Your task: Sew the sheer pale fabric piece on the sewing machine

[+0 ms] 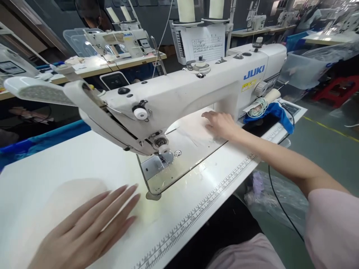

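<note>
A white sewing machine (190, 87) marked JUKI stands on the white table. My left hand (89, 224) lies flat at the lower left, fingers stretched out, left of the machine's bed. Under and behind it is a pale, thin piece of fabric (81, 185), hardly distinct from the tabletop. My right hand (223, 125) reaches beneath the machine's arm, its fingers bent loosely and apart over a pale pinkish cloth (190, 129) on the bed. Part of its fingertips is hidden. The needle plate (157, 164) and presser foot area show between the two hands.
A printed ruler (196, 215) runs along the table's front edge. At the right are a blue cloth (283, 116), a coil of cord (258, 107) and a thread cone (272, 96). Behind stand thread cones (186, 11) and another sewing machine (120, 43). A red stool (339, 93) stands farther right.
</note>
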A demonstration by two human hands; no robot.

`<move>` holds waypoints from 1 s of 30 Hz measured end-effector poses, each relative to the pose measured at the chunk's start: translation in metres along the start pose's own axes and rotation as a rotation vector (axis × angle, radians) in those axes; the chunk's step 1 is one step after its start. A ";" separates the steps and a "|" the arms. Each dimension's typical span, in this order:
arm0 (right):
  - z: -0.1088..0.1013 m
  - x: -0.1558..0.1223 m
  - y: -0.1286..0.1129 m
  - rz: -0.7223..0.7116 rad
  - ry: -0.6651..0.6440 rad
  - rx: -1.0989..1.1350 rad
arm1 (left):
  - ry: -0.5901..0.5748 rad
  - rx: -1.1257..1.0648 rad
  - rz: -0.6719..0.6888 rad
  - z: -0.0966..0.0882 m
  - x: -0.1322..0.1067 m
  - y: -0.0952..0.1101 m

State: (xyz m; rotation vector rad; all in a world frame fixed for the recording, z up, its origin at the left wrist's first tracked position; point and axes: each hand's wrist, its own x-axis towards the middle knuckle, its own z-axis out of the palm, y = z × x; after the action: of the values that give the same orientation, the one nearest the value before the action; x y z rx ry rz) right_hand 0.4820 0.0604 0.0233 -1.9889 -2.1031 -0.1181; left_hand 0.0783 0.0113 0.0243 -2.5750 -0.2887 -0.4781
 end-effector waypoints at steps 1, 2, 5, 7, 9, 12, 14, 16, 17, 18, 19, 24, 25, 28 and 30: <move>0.002 0.005 0.001 0.005 0.002 0.000 | 0.020 0.021 0.062 0.002 0.015 0.004; 0.004 0.008 0.001 0.010 0.008 0.000 | 0.044 0.018 0.066 0.005 0.029 0.010; 0.006 0.011 0.001 0.022 0.052 -0.001 | 0.025 -0.165 -0.078 0.016 0.066 0.032; 0.000 0.007 0.000 0.003 0.110 0.072 | -0.036 -0.365 -0.253 0.025 0.088 0.048; -0.009 -0.002 -0.004 -0.084 0.126 0.326 | -0.057 -0.579 -0.492 0.036 0.112 0.063; -0.029 -0.025 -0.019 -0.266 -0.105 0.846 | -0.063 -0.916 -0.875 0.052 0.148 0.081; -0.040 -0.046 -0.031 -0.346 -0.185 0.965 | -0.004 -1.022 -1.025 0.060 0.168 0.090; -0.047 -0.071 -0.040 -0.476 -0.164 0.957 | 0.102 -1.104 -1.073 0.063 0.177 0.095; -0.049 -0.082 -0.043 -0.539 -0.117 0.923 | 0.160 -1.137 -1.074 0.062 0.177 0.096; -0.049 -0.093 -0.044 -0.565 -0.047 0.882 | 0.204 -1.169 -1.065 0.059 0.174 0.096; -0.049 -0.103 -0.044 -0.537 0.043 0.826 | 0.229 -1.193 -1.053 0.054 0.169 0.096; -0.047 -0.131 -0.039 -0.331 0.138 0.651 | 0.069 -1.177 -1.041 0.014 0.128 0.084; -0.047 -0.132 -0.039 -0.292 0.001 0.699 | 0.035 -1.175 -1.063 0.006 0.121 0.081; -0.046 -0.128 -0.042 -0.165 -0.646 0.947 | -0.097 -1.304 -1.105 -0.008 0.106 0.073; -0.041 -0.121 -0.047 -0.126 -0.930 1.043 | -0.171 -1.365 -1.134 -0.008 0.100 0.069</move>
State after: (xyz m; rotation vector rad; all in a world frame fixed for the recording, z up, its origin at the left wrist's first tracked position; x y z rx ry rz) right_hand 0.4459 -0.0692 0.0401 -1.2861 -1.9447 1.7620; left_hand 0.1876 -0.0408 0.0395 -3.4107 -2.1727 -1.0983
